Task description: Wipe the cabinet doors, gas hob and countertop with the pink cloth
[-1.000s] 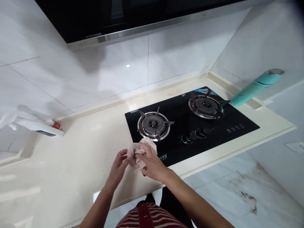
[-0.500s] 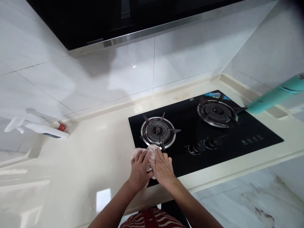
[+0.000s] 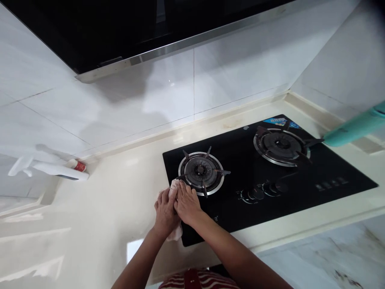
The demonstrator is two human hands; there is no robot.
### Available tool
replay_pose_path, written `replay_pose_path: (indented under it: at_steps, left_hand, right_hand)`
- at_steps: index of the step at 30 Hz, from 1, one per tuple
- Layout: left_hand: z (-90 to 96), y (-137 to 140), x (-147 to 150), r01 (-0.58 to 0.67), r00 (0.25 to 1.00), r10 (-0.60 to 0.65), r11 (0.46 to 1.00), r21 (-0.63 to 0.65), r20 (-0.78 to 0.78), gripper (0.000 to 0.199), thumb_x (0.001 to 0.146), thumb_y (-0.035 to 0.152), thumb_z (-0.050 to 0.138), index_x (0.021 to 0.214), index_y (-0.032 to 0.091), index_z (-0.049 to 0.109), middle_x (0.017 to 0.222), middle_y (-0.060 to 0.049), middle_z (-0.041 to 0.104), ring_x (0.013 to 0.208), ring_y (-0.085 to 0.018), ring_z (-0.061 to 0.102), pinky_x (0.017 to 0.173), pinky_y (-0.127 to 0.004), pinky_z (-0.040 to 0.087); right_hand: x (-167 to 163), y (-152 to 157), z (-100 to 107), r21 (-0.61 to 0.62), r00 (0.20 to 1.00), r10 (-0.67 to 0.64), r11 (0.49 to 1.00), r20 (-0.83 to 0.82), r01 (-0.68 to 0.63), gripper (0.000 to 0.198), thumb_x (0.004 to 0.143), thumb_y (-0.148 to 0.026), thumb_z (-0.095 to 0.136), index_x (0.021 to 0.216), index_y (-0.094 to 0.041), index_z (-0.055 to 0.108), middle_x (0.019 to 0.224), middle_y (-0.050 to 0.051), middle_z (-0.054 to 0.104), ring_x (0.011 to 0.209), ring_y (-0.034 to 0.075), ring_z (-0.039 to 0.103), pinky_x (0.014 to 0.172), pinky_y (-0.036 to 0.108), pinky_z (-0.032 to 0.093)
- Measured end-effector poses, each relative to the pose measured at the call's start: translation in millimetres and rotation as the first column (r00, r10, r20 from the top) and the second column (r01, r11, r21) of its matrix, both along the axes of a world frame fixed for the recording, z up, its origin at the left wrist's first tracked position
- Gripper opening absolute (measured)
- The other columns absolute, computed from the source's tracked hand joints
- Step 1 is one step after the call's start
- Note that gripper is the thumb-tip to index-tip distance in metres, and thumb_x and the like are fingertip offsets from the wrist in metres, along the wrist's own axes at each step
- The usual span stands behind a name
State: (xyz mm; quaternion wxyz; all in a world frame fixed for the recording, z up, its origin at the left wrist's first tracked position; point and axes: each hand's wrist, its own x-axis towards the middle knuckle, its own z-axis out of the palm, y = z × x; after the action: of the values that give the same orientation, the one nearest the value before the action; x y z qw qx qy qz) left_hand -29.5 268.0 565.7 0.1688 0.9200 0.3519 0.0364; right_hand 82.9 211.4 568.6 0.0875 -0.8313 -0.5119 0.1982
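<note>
Grip: left hand point(image 3: 165, 212) and right hand point(image 3: 187, 202) press side by side, fingers bent and closed over a crumpled, pale-pink fabric cloth point(image 3: 175, 234). Cloth lies lower centre of frame, under both hands; one fold shows by the fingertips, a loose end below the palms. It straddles the left edge of a black glass cooktop point(image 3: 240, 166) and the glossy cream bench point(image 3: 126, 200). Step looks like wiping that edge; another stroke would call for even pressure, clear of the round metal-rimmed burner point(image 3: 201, 171) just beside.
</note>
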Motion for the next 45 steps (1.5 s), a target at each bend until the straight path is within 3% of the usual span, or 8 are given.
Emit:
replay_pose_path:
  at_steps: [6,10,17,23,29,35,41,45]
  left_hand:
    - [6.6,-20.4,8.6,0.143,0.988,-0.143,0.990,0.007,-0.052,0.059,0.074,0.026,0.063,0.133,0.029,0.057,0.154,-0.006,0.043,0.145,-0.035,0.027,0.115,-0.056,0.027]
    - [8.0,-42.7,25.7,0.286,0.956,-0.288,0.957,-0.047,-0.063,0.060,0.078,0.036,0.062,0.137,0.032,0.054,0.153,-0.004,0.047,0.144,-0.038,0.028,0.114,-0.064,0.022]
    - [11.4,-45.3,40.8,0.308,0.948,-0.312,0.949,-0.064,-0.062,0.054,0.078,0.049,0.065,0.131,0.038,0.058,0.150,-0.002,0.049,0.139,-0.039,0.033,0.109,-0.066,0.028]
    - [8.7,-4.8,16.9,0.045,0.996,-0.044,0.999,0.019,-0.084,0.047,0.080,0.037,0.066,0.127,0.039,0.060,0.143,-0.003,0.052,0.132,-0.032,0.039,0.100,-0.053,0.041]
    - [10.9,69.6,28.9,-0.126,0.977,0.136,0.990,0.068,-0.165,0.049,0.087,0.029,0.056,0.134,0.045,0.055,0.140,-0.004,0.050,0.126,-0.031,0.041,0.094,-0.050,0.045]
    - [16.9,122.5,79.6,-0.057,0.983,0.070,0.995,0.081,-0.171,0.046,0.091,0.032,0.052,0.136,0.041,0.054,0.138,-0.005,0.049,0.123,-0.029,0.043,0.094,-0.046,0.045]
    - [17.9,130.3,141.1,0.138,0.977,-0.124,0.988,0.074,-0.175,0.038,0.089,0.038,0.057,0.127,0.042,0.060,0.136,-0.002,0.050,0.124,-0.028,0.040,0.101,-0.047,0.039]
    - [21.2,137.1,156.5,0.213,0.957,-0.195,0.975,0.067,-0.213,0.036,0.090,0.033,0.055,0.124,0.042,0.063,0.133,-0.003,0.050,0.124,-0.029,0.039,0.101,-0.050,0.037]
  right_hand:
    - [-3.2,-65.4,-16.1,0.045,0.992,-0.053,0.998,0.115,0.048,0.062,0.100,-0.042,0.039,0.152,-0.010,0.038,0.162,0.014,0.023,0.119,0.032,0.046,0.095,0.046,0.038]
    - [-0.8,-104.1,-28.9,0.066,0.970,-0.134,0.990,0.205,0.123,0.057,0.098,-0.038,0.044,0.148,-0.010,0.046,0.157,0.016,0.036,0.104,0.030,0.050,0.082,0.044,0.040]
    - [19.3,-141.8,-51.5,0.282,0.980,-0.173,0.949,0.094,0.141,0.047,0.101,-0.039,0.037,0.141,-0.021,0.053,0.148,0.011,0.050,0.112,0.026,0.051,0.086,0.040,0.042]
    - [50.7,-179.3,-68.5,0.445,0.917,-0.384,0.844,0.109,0.301,0.042,0.101,-0.044,0.037,0.122,-0.021,0.064,0.130,0.009,0.061,0.112,0.026,0.052,0.087,0.041,0.040]
    - [55.1,-179.1,-82.1,0.446,0.874,-0.427,0.845,0.232,0.295,0.039,0.099,-0.042,0.038,0.113,-0.019,0.065,0.125,0.011,0.062,0.107,0.028,0.053,0.085,0.042,0.038]
    - [53.1,-177.9,-84.2,0.432,0.867,-0.423,0.856,0.265,0.285,0.035,0.098,-0.040,0.040,0.112,-0.018,0.064,0.124,0.011,0.062,0.106,0.028,0.053,0.084,0.041,0.038]
    - [53.3,-177.3,-84.1,0.411,0.862,-0.420,0.865,0.283,0.287,0.031,0.097,-0.036,0.044,0.111,-0.019,0.065,0.124,0.011,0.062,0.106,0.027,0.054,0.084,0.041,0.038]
    - [52.9,-176.5,-83.1,0.400,0.861,-0.425,0.867,0.279,0.298,0.031,0.096,-0.036,0.044,0.111,-0.020,0.066,0.124,0.012,0.062,0.107,0.028,0.053,0.084,0.042,0.039]
